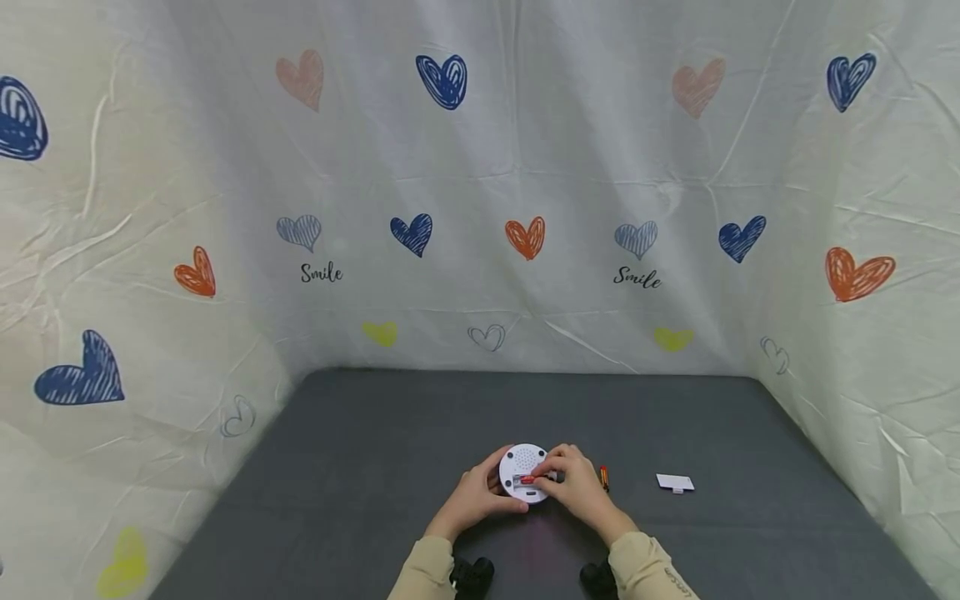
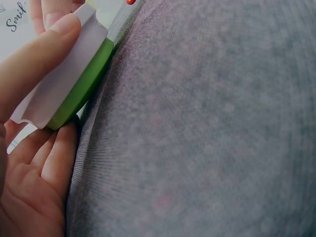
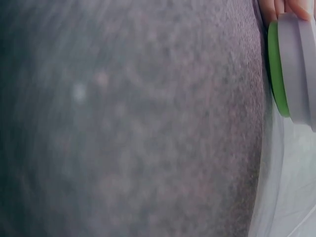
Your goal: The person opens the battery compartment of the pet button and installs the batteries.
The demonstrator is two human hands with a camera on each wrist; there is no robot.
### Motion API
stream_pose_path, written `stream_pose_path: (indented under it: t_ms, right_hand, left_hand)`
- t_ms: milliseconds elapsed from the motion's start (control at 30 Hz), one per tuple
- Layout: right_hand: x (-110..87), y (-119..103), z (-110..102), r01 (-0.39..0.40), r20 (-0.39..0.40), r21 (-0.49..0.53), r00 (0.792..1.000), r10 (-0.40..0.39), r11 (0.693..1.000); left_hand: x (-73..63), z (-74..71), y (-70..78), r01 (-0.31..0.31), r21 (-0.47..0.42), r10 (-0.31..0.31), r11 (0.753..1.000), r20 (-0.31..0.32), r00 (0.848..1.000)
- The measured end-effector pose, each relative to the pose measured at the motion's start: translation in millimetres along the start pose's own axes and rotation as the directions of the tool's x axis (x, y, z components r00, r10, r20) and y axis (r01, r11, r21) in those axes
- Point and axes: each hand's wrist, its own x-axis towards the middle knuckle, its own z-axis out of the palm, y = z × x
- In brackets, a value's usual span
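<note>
A round white device with dark feet, a speaker grille and an uncovered battery compartment is held by my left hand. In the left wrist view, the thumb presses the white side and the fingers lie beneath the green side. My right hand pinches a red battery at the compartment; fingers cover part of it. Just right of this hand, an orange-and-black battery lies on the table. The right wrist view catches the device's green edge, with fingertips on top.
A small white battery cover with a tab rests to the right on the dark grey table. White curtains printed with hearts surround the back and sides. Black objects sit by the forearms at the near edge.
</note>
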Motion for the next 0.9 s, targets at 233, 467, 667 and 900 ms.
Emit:
stream_pose_path:
  t_ms: [233,467,667,900]
  right_hand:
    - [0.0,-3,3,-0.053,0.008,0.035,0.999,0.053,0.998]
    - [-1.3,-2,1,-0.063,0.005,0.052,0.998,0.063,0.997]
    - [-6.2,7,-1,-0.151,-0.061,0.206,0.984,0.167,0.967]
    - [-9.1,14,-4,-0.258,-0.063,0.305,0.955,0.29,0.917]
  left_hand:
    - [1.8,0.2,-3.4,-0.02,0.005,0.02,1.0,-0.003,1.0]
    - [1.1,0.0,-1.8,-0.029,-0.022,0.029,0.999,-0.001,1.0]
    - [1.3,0.3,-0.9,-0.033,-0.022,0.032,0.999,-0.007,0.999]
    - [1.3,0.9,-0.5,-0.021,-0.021,0.021,1.0,-0.014,1.0]
